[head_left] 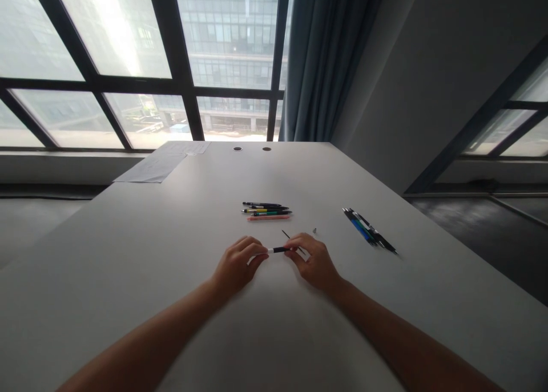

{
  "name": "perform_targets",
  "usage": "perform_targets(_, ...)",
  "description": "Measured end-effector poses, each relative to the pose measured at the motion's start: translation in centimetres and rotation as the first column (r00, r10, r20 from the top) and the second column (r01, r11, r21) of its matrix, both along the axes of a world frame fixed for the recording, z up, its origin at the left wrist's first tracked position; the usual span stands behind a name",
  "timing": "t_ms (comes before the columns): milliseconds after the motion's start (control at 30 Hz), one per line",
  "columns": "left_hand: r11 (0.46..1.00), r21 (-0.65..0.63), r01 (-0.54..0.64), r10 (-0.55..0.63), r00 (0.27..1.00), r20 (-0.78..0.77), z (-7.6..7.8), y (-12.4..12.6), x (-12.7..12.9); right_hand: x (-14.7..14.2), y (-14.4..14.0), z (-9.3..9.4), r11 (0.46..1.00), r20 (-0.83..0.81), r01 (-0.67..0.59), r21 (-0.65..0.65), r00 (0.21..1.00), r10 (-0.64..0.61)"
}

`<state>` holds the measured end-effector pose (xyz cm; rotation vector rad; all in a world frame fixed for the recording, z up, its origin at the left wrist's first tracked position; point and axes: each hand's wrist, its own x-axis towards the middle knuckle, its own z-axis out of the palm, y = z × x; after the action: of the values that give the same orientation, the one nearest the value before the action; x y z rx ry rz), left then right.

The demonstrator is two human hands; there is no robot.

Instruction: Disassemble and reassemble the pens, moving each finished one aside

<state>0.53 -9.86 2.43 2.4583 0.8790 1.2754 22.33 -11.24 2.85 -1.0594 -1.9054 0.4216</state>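
Both hands meet over the table on a short black-and-white pen barrel, which lies roughly level between them. The white end is pinched between the thumb and fingers of my left hand. My right hand is closed on the black end, its fingertips covering the tip. A thin dark rod like a pen refill lies on the table just beyond my right fingers, partly hidden by them. Close behind that hand sits a small greyish pen part, too small to make out.
Several pens, black, yellow, green and pink, lie in a group beyond my hands. Another bunch of black and blue pens lies to the right on the white table. Paper sheets rest at the far left edge.
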Motion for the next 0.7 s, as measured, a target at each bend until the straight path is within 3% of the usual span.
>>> perform_targets(167,0.996,0.015,-0.089,0.089,0.995,0.041,0.2,-0.1,-0.2,-0.1,-0.2,0.2,0.999,0.030,-0.040,-0.027,0.999,0.041)
perform_targets(367,0.974,-0.150,-0.167,0.200,0.950,0.239,0.0,-0.6,0.1,-0.2,-0.3,-0.1,0.998,0.056,-0.003,-0.055,0.998,0.006)
perform_targets(500,0.999,-0.018,-0.036,0.039,0.964,0.263,0.5,-1.0,0.4,-0.2,-0.3,-0.4,0.999,0.078,-0.010,-0.054,0.997,0.014)
perform_targets(600,0.988,0.088,0.128,-0.141,0.978,0.157,1.0,-1.0,0.4,-0.1,0.0,-0.4,1.000,0.062,-0.012,-0.011,0.998,0.013)
perform_targets(700,0.972,0.118,0.203,-0.207,0.978,0.026,1.0,-0.8,0.3,0.3,0.3,-0.5,0.999,0.023,0.028,0.047,0.999,-0.029)
